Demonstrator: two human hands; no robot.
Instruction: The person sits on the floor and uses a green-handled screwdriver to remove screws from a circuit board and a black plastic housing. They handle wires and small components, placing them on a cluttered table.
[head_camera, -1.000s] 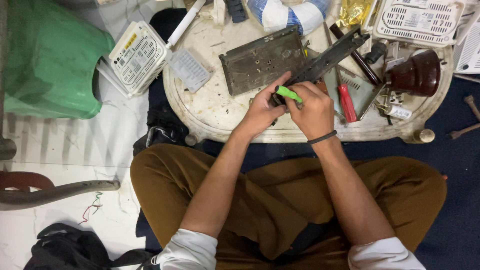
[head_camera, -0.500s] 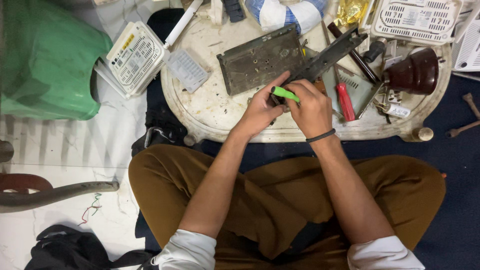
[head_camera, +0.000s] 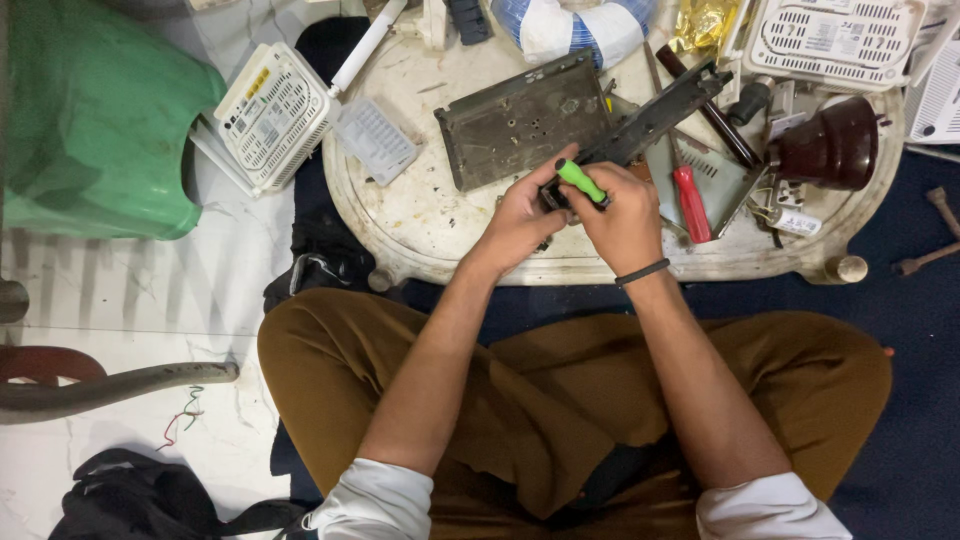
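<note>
- Far left: a green plastic tub on the pale floor, with a white vented router box just right of it, leaning at the edge of the low oval table.
- On the table's left part: a small grey ribbed panel, then a dark metal plate lying flat, further from the body than the hands.
- Left hand: at the table's near edge, fingers curled shut against the near end of the long dark metal bar.
- Bar: slanted from the hands up and to the right, across the table's middle.
- Right hand: touching the left hand, clamped on the green-handled screwdriver, handle poking out between thumb and fingers; tip hidden.
- Just right of the hands: a red-handled screwdriver lying on the table.
- Far right: a dark brown rounded pot, and a white vented casing at the far edge.
</note>
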